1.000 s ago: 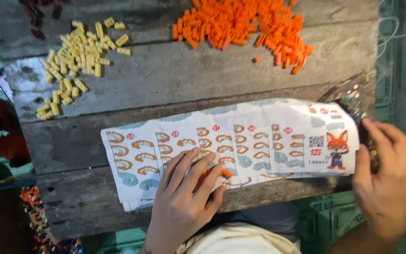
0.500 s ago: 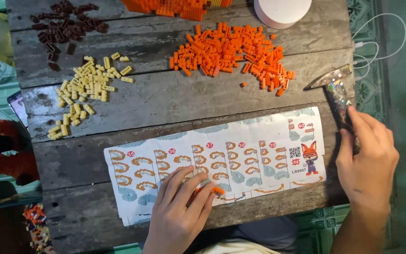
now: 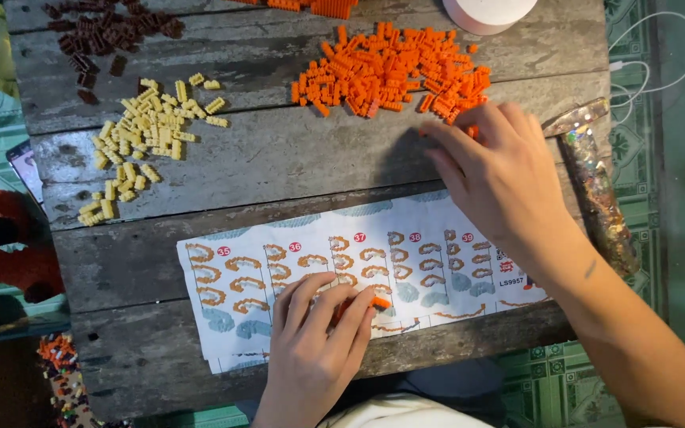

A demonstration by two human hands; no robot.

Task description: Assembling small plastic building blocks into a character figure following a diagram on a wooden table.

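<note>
Orange bricks dominate the record: a loose pile (image 3: 390, 71) lies in the upper centre of the frame on the weathered plank table (image 3: 279, 166), and we note a small orange assembly (image 3: 362, 303) at lower centre, lying on the printed instruction sheet (image 3: 438, 265). Our left hand (image 3: 319, 341) lies palm down on that sheet with fingers curled about the assembly, pinching it between thumb and fingertips; only a sliver of orange shows past them, so we cannot tell how many bricks it holds. Our right hand (image 3: 501, 174) is stretched up and to the right of centre, fingers spread and bent down onto the lower right edge of the orange pile; whether a brick is already caught under the fingertips we cannot tell, as the hand hides them. Judged progress: early. The assembly looks very small against the many curved orange shapes drawn in the sheet's columns, and the orange pile looks large. Yellow bricks (image 3: 140, 143) at left centre and dark brown bricks (image 3: 105, 36) at upper left lie scattered in their own heaps, with neither hand near them. A glittery clear packet (image 3: 596, 190) lies at the right edge of the table, a white round object (image 3: 489, 12) at the top edge, and a white cable (image 3: 660, 63) beyond it.
</note>
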